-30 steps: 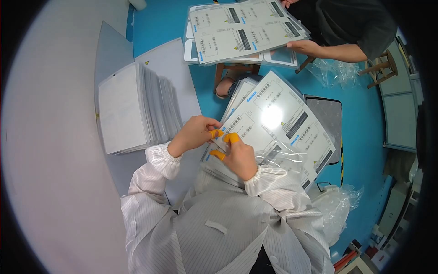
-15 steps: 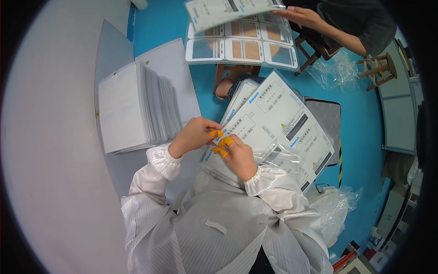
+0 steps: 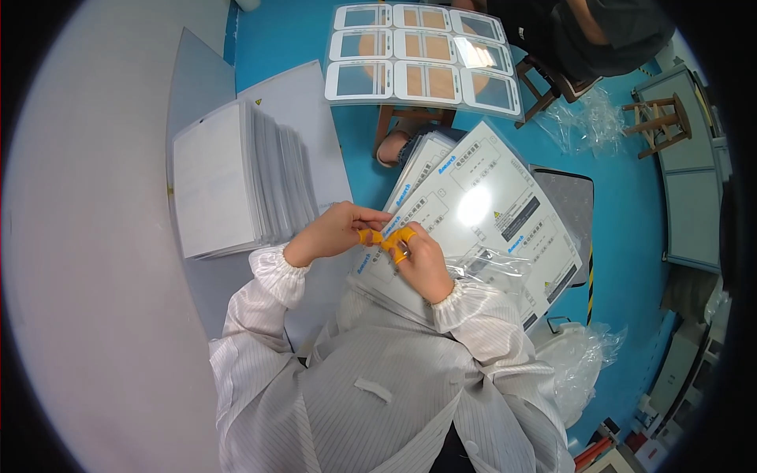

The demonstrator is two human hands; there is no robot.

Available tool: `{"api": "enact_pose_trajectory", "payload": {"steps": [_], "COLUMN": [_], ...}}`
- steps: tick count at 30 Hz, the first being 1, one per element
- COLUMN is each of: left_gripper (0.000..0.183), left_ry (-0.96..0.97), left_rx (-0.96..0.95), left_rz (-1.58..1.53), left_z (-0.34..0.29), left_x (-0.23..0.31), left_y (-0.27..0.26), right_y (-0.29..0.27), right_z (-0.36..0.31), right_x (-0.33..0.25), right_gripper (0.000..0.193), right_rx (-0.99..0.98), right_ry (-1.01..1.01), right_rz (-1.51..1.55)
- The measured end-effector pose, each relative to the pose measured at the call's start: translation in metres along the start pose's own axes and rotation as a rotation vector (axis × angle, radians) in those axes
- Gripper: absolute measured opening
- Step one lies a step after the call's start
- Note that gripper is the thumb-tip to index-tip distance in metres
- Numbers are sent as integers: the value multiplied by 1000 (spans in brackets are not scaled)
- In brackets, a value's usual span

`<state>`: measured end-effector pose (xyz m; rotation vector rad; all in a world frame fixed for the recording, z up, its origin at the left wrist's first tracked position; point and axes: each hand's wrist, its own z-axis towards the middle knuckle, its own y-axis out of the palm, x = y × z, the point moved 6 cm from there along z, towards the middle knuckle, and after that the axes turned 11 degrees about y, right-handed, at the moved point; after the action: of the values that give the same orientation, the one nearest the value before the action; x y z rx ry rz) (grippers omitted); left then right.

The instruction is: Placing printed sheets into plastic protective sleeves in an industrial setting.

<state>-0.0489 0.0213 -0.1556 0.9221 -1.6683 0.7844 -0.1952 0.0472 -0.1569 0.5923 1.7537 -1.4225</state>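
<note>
A pale printed panel sheet (image 3: 505,197) lies slanted on top of a stack over my lap, its surface bearing blue marks, outlined boxes and dark bars. At its left edge, my left hand (image 3: 327,234) has thumb and fingers drawn together. My right hand (image 3: 424,264) is closed in a pinch right beside it, fingertips almost touching the left ones. Orange finger cots (image 3: 397,239) cover fingertips on both hands. Whatever lies between the fingertips is too small to make out. Crumpled clear film (image 3: 493,266) lies by my right wrist on the sheet.
To the left, a thick stack of white sheets (image 3: 213,185) stands on a grey board (image 3: 303,102). Ahead, a clear sheet with white-framed windows (image 3: 426,47) rests on a wooden stool, near another person (image 3: 607,39). Plastic wrap (image 3: 579,122) and another stool (image 3: 658,126) are at right.
The printed sheet the other person held over the windowed sheet has left view, uncovering that sheet. My hands stay at the panel's edge, with fingertips slightly shifted.
</note>
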Motion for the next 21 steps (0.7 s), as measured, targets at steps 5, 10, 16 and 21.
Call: {"api": "enact_pose_trajectory", "payload": {"steps": [5, 10, 16, 21], "left_gripper": [38, 47, 42, 34], "left_ry": [-58, -162, 122, 120], "left_rx": [15, -24, -70, -62], "left_rz": [-75, -81, -132, 237], "left_z": [2, -1, 32, 66], "left_x": [-12, -16, 27, 39], "left_y": [-9, -12, -19, 3], "right_y": [-54, -101, -84, -95], "right_z": [8, 16, 18, 15], "right_x": [28, 82, 66, 73], "right_gripper": [12, 20, 10, 11], "right_rx": [170, 381, 343, 373], "right_ry": [108, 143, 122, 153], "right_rz": [603, 1350, 1208, 1182]}}
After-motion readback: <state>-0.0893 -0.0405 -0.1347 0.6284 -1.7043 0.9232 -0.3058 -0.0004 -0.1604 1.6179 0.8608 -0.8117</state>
